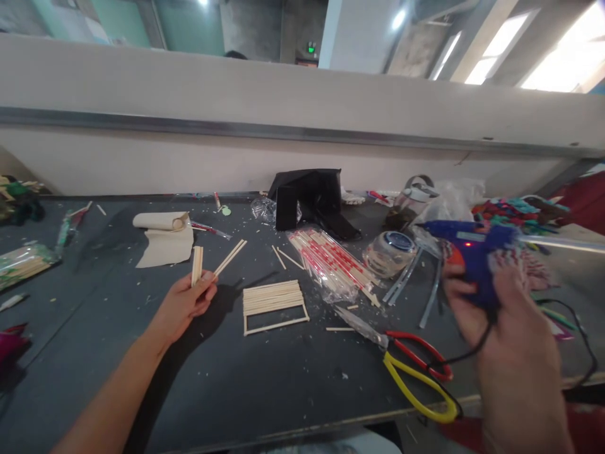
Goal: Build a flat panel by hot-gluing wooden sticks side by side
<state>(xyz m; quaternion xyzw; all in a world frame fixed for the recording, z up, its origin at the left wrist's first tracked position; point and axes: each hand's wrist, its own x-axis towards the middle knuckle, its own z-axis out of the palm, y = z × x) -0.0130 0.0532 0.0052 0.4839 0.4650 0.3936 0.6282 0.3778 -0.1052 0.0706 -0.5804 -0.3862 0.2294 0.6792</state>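
Observation:
My left hand (191, 299) is closed round several short wooden sticks (197, 261); some stand upright and a pair slants off to the right. My right hand (501, 315) grips a blue glue gun (482, 243) by its handle, raised at the right, with a red light lit and its nozzle pointing left. Between the hands, a small rectangular stick frame (276, 306) lies on the dark table (227, 391). Sticks side by side fill its back part, and its front part is open. Neither hand touches it.
Red-and-yellow-handled scissors (418, 375) lie near the front edge. Behind them are wrapped sticks (331, 261), clear glue sticks (401, 277), a round jar (390, 254) and a black object (312, 198). Rolled cloth (165, 243) lies at back left, colourful yarn (515, 214) at back right.

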